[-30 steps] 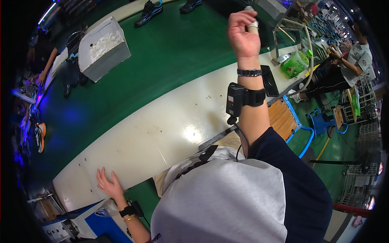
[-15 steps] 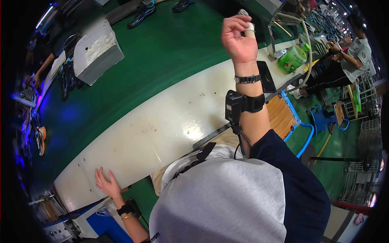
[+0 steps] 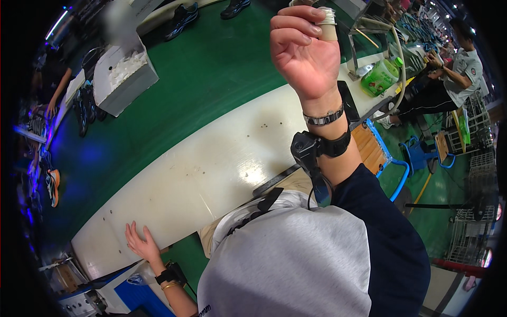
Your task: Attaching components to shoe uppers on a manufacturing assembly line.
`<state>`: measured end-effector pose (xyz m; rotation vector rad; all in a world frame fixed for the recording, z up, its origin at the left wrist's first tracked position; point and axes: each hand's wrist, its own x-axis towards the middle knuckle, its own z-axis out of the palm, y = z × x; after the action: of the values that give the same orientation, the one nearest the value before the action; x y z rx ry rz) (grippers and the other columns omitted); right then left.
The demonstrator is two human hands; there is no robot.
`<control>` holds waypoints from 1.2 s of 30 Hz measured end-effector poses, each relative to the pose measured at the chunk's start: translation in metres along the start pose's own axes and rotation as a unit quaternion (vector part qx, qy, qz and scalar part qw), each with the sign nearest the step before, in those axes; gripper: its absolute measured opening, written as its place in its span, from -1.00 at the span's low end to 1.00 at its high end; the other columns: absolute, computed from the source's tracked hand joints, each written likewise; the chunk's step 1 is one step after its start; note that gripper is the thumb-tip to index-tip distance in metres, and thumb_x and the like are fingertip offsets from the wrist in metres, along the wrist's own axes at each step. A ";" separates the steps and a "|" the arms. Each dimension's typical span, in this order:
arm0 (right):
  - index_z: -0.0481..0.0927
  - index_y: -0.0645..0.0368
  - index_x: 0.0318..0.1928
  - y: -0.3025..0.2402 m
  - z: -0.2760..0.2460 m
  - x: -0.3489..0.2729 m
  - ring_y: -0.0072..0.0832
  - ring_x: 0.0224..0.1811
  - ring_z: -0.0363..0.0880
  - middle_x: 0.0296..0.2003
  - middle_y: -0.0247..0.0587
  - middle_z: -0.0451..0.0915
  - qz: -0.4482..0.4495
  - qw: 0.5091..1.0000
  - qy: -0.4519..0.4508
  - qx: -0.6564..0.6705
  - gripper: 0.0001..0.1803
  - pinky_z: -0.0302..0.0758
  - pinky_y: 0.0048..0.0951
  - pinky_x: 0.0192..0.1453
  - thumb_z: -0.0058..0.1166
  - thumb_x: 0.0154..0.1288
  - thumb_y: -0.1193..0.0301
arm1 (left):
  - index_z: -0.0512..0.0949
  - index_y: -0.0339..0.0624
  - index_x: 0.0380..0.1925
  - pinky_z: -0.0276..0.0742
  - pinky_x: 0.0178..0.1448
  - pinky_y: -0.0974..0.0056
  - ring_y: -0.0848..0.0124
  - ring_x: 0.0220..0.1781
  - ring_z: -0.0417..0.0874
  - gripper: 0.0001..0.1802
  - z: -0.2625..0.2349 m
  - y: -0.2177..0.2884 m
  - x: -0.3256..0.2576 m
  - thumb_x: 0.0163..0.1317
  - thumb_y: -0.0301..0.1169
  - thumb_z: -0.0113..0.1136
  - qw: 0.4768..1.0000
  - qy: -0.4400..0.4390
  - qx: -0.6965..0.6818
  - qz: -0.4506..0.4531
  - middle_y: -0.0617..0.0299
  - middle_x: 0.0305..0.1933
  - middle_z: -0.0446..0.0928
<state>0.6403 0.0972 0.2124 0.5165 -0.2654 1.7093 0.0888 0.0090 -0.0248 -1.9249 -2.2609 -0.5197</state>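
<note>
My right hand (image 3: 306,58) is raised above the far right part of a white work table (image 3: 179,174), palm toward me. Its fingers are loosely bent, and no separate thing shows in the palm. The thumb seems to wear a pale beige cover (image 3: 328,30) with a white band; another fingertip is cut off by the upper edge. My left hand (image 3: 141,243) is open at the table's near left part, fingers spread; whether it touches the surface I cannot tell. Both wrists wear black straps.
Beyond the table runs a green floor (image 3: 211,68) with a white box of pale pieces (image 3: 127,84) and shoes (image 3: 182,22). At right are a green-labelled jug (image 3: 381,78), a dark flat object (image 3: 348,103), a wooden-seated blue stool (image 3: 369,150) and a person (image 3: 459,79).
My right hand has come up and slightly left, looking larger, its fingers more curled toward the thumb. The left hand has barely moved.
</note>
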 end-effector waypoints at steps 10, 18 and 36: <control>0.56 0.08 0.09 0.036 0.030 -0.010 -0.63 -0.46 0.16 -0.42 -0.46 0.37 0.041 0.992 -0.025 -0.120 -0.48 0.20 -0.59 -0.34 -0.20 0.49 -0.04 | 0.44 0.12 0.20 -0.06 0.46 -0.26 0.15 0.48 0.19 -0.52 0.000 0.015 -0.002 0.27 -0.16 0.15 1.000 -0.003 -0.001 0.001 0.27 0.43 0.28; 0.53 0.13 -0.01 0.028 0.002 0.014 -0.68 -0.45 0.32 -0.37 -0.42 0.49 0.155 0.946 -0.083 -0.274 -0.60 0.32 -0.58 -0.34 -0.16 0.51 0.08 | 0.45 0.10 0.19 -0.11 0.48 -0.25 0.15 0.50 0.15 -0.48 -0.002 0.004 -0.007 0.20 -0.18 0.20 0.999 0.004 0.035 -0.010 0.24 0.43 0.27; 0.54 0.12 0.07 0.075 -0.202 0.176 -0.63 -0.45 0.52 -0.28 -0.40 0.58 0.353 0.458 0.174 -0.797 -0.57 0.50 -0.55 -0.34 0.16 0.29 0.16 | 0.51 -0.01 0.06 -0.13 0.46 -0.32 -0.01 0.47 0.14 -0.46 -0.027 0.044 -0.012 0.00 -0.22 0.28 0.997 -0.021 -0.047 -0.055 0.13 0.38 0.29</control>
<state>0.5060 0.3260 0.1276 -1.5516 -1.7047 1.4003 0.1310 -0.0056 0.0044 -1.8772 -2.4203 -0.6148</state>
